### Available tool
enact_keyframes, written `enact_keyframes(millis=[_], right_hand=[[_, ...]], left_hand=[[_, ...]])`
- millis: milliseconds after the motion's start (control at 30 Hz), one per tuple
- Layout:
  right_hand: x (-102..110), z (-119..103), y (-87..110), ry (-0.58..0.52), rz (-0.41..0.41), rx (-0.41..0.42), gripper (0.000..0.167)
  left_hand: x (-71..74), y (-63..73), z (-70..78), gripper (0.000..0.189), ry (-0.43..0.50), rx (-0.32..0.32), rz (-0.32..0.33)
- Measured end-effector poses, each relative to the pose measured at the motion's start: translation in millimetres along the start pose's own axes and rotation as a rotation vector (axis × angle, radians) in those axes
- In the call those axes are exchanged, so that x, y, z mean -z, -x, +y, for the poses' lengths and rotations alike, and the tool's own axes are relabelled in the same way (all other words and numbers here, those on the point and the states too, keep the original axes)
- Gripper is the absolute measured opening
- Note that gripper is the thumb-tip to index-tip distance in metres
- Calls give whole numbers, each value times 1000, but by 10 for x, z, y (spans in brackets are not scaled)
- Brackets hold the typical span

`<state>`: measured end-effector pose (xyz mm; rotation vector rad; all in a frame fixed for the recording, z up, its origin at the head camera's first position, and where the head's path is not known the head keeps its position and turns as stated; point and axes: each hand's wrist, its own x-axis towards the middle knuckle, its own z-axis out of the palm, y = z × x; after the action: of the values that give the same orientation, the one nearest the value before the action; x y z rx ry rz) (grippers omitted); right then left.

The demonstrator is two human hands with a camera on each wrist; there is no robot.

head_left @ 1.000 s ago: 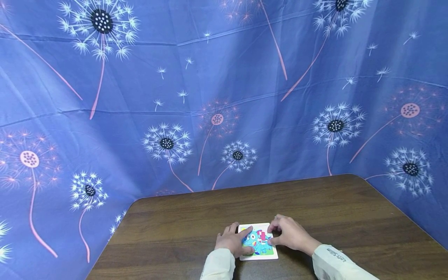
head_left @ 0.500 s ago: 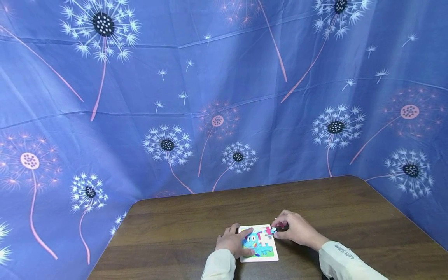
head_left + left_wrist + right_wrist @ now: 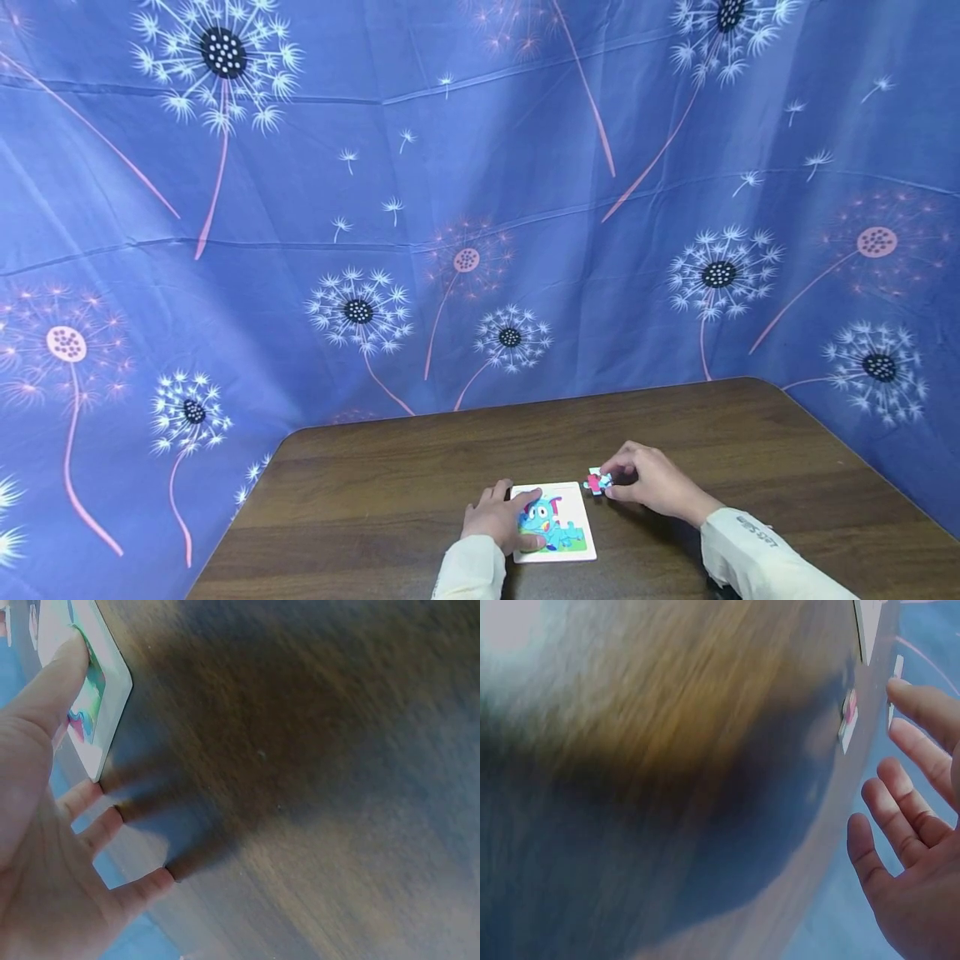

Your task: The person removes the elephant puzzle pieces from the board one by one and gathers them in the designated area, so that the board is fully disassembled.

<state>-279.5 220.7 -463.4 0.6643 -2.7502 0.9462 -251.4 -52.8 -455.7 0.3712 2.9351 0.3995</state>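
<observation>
A square jigsaw puzzle board [image 3: 573, 505] with a white border shows a blue cartoon creature; its upper right part is bare white. My left hand [image 3: 491, 518] rests over the board's left side, thumb [image 3: 64, 671] on the picture and the other fingers spread at the edge and the table. Just off the board's upper right corner, my right hand [image 3: 654, 482] pinches a small puzzle piece [image 3: 895, 686] between thumb and index finger, its other fingers loosely extended. Another puzzle piece [image 3: 847, 721], partly pink, lies on the table just below that hand in the right wrist view.
The brown wooden table [image 3: 420, 467] has rounded far corners. A blue cloth [image 3: 570, 250] with dandelion prints hangs behind and around it. Both arms wear pale sleeves [image 3: 750, 546].
My right hand has lifted puzzle pieces from the board's upper right and carried them right and away, uncovering white backing. My left hand has stayed on the board.
</observation>
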Motion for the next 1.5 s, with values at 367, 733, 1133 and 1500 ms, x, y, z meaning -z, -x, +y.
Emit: enact_keyframes(millis=[367,733,1133,1500], right_hand=[[166,124,37,22,30,4,25],[268,266,48,56,32,-17,26],[281,365,69,62,34,-96,25],[243,414,77,80,41,-119,25]], left_hand=[[30,27,21,69,9,2,4],[-5,3,-7,69,31,0,9],[-8,1,-1,68,32,-7,14],[-21,14,-35,66,76,-54,54]])
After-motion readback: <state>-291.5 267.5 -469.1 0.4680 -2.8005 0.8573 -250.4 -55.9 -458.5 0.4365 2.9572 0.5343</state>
